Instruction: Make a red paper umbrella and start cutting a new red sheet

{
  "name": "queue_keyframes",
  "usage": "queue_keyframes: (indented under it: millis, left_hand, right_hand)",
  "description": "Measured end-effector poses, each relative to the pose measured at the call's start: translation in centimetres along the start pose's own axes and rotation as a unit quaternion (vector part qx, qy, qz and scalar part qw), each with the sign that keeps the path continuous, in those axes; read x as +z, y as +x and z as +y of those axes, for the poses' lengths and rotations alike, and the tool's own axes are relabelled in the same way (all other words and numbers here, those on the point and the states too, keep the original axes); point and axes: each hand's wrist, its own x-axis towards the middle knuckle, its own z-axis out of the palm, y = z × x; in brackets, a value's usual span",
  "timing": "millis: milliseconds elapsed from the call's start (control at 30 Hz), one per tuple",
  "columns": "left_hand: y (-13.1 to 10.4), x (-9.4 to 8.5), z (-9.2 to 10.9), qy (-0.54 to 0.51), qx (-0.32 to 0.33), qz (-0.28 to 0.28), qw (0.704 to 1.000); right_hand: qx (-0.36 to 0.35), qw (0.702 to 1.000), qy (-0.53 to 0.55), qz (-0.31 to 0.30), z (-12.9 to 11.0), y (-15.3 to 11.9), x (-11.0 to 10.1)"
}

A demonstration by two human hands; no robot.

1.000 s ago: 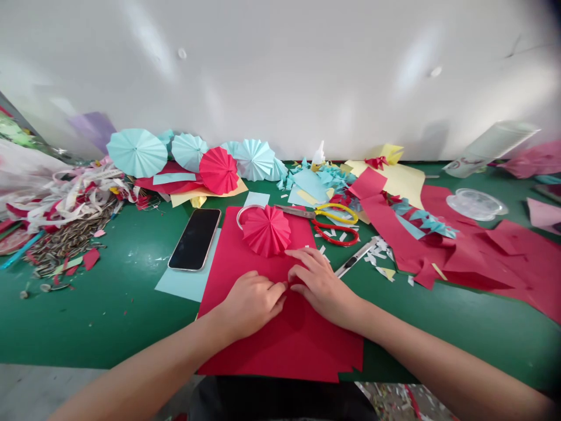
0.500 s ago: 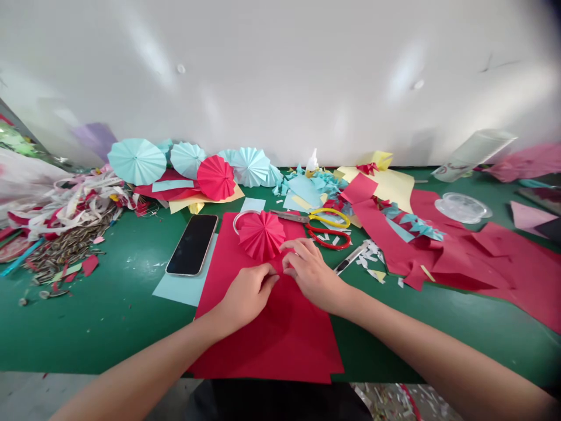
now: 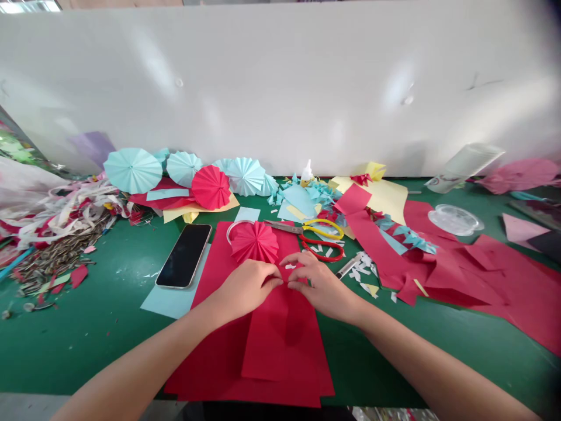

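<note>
Below the red pleated paper disc (image 3: 255, 242), my left hand (image 3: 252, 286) has its thumb and fingertips pressed together over the red sheets; what they pinch is too small to make out. Close on its right, my right hand (image 3: 318, 285) curves with thumb and forefinger near the left fingertips; whether it holds anything is unclear. A small white scrap (image 3: 290, 266) shows by its fingers. Under both hands lie a narrow red paper strip (image 3: 267, 345) and large red sheets (image 3: 205, 362). A white ring-shaped band shows behind the disc.
Scissors with yellow and red handles (image 3: 322, 240) lie behind my right hand, beside a cutter (image 3: 348, 266). A phone (image 3: 184, 256) rests on light blue paper at left. Pleated discs (image 3: 132, 170) line the wall; red paper (image 3: 482, 275) spreads at right, tangled ribbons (image 3: 79, 202) at left.
The view has tilted up slightly, so the table appears lower. A narrow red strip now shows distinctly under my hands, and a white scrap is visible by my right fingers. Both hands remain close together.
</note>
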Motion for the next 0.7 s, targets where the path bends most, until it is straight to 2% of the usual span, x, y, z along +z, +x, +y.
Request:
queue_keyframes:
  millis: [100, 167, 700]
  left_hand:
    - [-0.3, 0.6, -0.4, -0.051, -0.030, 0.062, 0.996]
    - [-0.4, 0.8, -0.7, -0.070, -0.040, 0.074, 0.994]
    - [-0.6, 1.0, -0.9, -0.099, -0.053, 0.039, 0.993]
  right_hand:
    - [0.031, 0.999, 0.029, 0.033, 0.3, 0.1, 0.3]
    - [0.043, 0.997, 0.038, 0.042, 0.5, 0.1, 0.5]
    - [0.152, 0.985, 0.082, -0.021, 0.3, -0.1, 0.1]
